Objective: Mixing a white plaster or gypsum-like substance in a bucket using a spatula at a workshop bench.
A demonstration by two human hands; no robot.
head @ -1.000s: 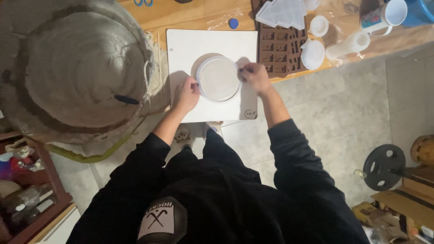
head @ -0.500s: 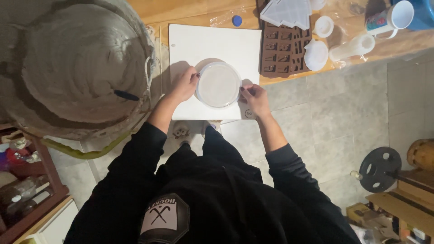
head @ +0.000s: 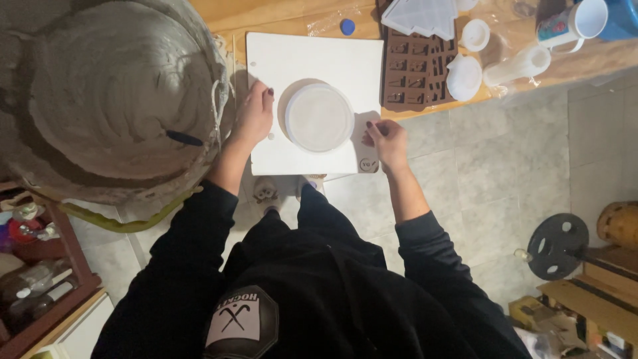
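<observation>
A white square board (head: 312, 50) lies on the wooden table (head: 226, 13), its near part past the table's edge. On it sits a round white mould (head: 319, 117). My left hand (head: 254, 114) grips the board's left edge, fingers on top, just left of the mould. My right hand (head: 385, 141) pinches the board's right edge near its front corner, beside a small round mark.
A big grey tub of grey paste (head: 113, 100) with a dark stick (head: 184, 138) stands at the left. Right of the board are a brown cavity mould (head: 415, 73), a clear tree-shaped mould (head: 419, 14), small white round moulds (head: 463, 76), a mug (head: 578, 23) and a blue cap (head: 347, 26). Tiled floor lies below.
Both hands left the round mould's sides and moved outward to the board's edges, the right hand sliding down toward the front corner.
</observation>
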